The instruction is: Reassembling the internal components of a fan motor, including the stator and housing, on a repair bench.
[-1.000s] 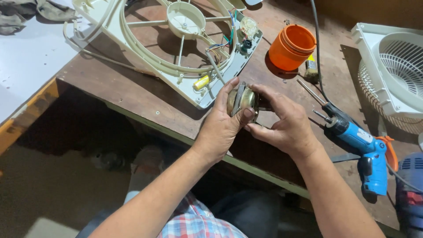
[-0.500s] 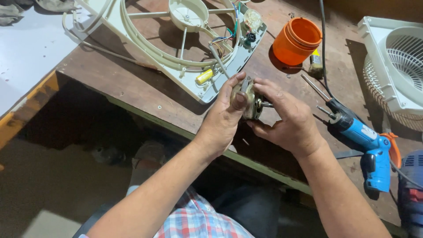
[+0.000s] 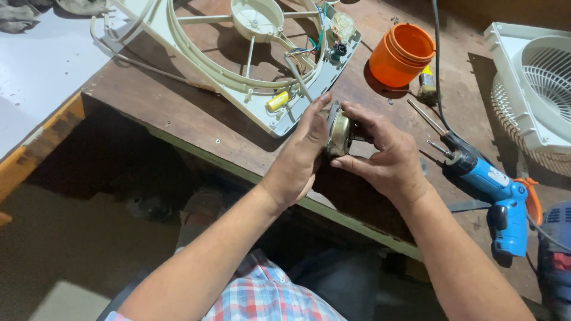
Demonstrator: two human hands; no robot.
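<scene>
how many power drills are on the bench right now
2: a blue drill lying right of the right hand, and part of another power tool at the right edge, mostly cut off.

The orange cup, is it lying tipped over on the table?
No, the orange cup stands upright on the wooden table, its open mouth facing up.

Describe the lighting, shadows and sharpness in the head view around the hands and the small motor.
Head view: even light from above; the round metal motor between left hand and right hand is sharp, with a dull sheen; the orange cup casts a short shadow leftward; under the workbench it is dark.
</scene>
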